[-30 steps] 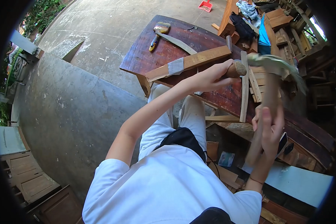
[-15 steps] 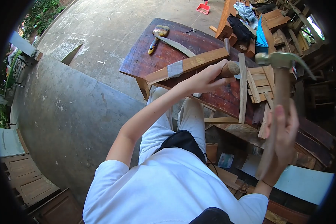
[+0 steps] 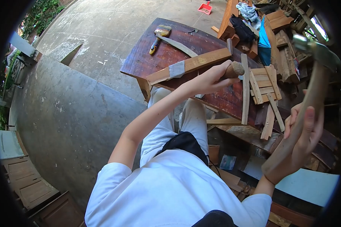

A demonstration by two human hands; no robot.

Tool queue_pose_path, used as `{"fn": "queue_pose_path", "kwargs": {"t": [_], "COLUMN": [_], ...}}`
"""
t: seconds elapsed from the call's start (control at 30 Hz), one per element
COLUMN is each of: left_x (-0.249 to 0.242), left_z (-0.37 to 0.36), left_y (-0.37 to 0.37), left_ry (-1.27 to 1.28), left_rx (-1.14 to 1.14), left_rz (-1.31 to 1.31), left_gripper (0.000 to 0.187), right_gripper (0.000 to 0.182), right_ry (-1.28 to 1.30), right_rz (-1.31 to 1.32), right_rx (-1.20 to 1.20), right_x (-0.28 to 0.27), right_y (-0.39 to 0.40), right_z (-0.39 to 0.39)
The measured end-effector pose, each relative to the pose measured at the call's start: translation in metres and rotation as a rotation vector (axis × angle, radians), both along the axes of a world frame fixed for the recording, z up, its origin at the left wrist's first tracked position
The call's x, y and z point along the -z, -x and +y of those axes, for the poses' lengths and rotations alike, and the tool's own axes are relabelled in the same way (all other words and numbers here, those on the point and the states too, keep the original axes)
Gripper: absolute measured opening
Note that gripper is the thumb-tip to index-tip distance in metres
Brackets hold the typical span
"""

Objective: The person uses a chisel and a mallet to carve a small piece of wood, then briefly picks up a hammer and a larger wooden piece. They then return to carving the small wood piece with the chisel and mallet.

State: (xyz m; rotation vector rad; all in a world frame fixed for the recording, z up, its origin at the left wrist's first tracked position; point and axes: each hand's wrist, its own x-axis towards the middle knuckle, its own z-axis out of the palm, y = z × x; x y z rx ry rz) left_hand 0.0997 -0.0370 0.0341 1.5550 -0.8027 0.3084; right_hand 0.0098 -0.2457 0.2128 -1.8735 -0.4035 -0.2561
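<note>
My left hand (image 3: 216, 80) reaches over the table and is closed round the wooden handle of a chisel (image 3: 237, 69). The handle's rough, rounded end sticks out past the thumb; the blade is hidden. Beside that hand lies a long wooden beam (image 3: 204, 59) with a grey patch. My right hand (image 3: 306, 126), off to the right, grips a claw hammer (image 3: 310, 96) by its wooden handle. The hammer is raised and tilted, its metal head blurred at the upper right, well apart from the chisel. A narrow wooden slat (image 3: 246, 94) lies just right of my left hand.
The dark red wooden table (image 3: 140, 60) carries a paintbrush (image 3: 161, 36), a pale curved strip (image 3: 180, 47) and a few small nail-like bits (image 3: 194, 31). Slatted wood pieces (image 3: 263, 83) and stacked timber (image 3: 288, 62) crowd the right. A red dustpan (image 3: 205, 8) sits on the floor.
My right hand has swung the hammer up and to the right, away from the chisel. My left hand and the chisel have barely moved.
</note>
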Motion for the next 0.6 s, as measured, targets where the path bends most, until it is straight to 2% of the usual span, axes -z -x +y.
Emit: {"fn": "queue_pose_path", "kwargs": {"t": [0.03,0.07,0.1,0.17,0.3,0.4,0.5,0.53,0.6], "left_x": [-0.001,-0.002,-0.002,-0.003,-0.002,-0.002,-0.004,-0.005,-0.005], "left_z": [0.0,0.001,0.001,0.003,0.003,0.001,-0.001,-0.001,0.0], "left_y": [0.0,0.001,0.002,0.004,0.003,0.0,0.0,0.001,0.003], "left_ry": [0.002,-0.007,-0.017,0.007,0.045,0.013,-0.013,-0.016,0.062], "left_rx": [-0.004,0.001,0.008,0.007,-0.007,0.0,0.005,0.007,0.028], "left_rz": [-0.002,0.018,0.039,0.037,-0.017,0.022,0.025,0.025,0.029], "left_gripper": [0.026,0.025,0.025,0.024,0.023,0.024,0.025,0.025,0.025], "right_gripper": [0.036,0.038,0.037,0.035,0.032,0.03,0.031,0.032,0.032], "right_ry": [-0.122,-0.132,0.014,0.328,0.233,0.002,0.038,0.187,0.238], "right_rz": [-0.094,-0.052,-0.048,0.361,0.318,0.047,-0.013,0.163,0.252], "right_rx": [0.015,-0.055,-0.031,-0.179,-0.006,-0.048,-0.019,-0.081,-0.084], "right_x": [-0.001,0.012,0.025,0.025,0.0,-0.004,0.029,0.028,0.016], "right_y": [-0.002,-0.008,-0.011,-0.008,0.003,0.001,-0.011,-0.007,-0.005], "right_z": [0.003,-0.002,0.002,0.004,0.005,0.001,0.004,0.008,0.005]}}
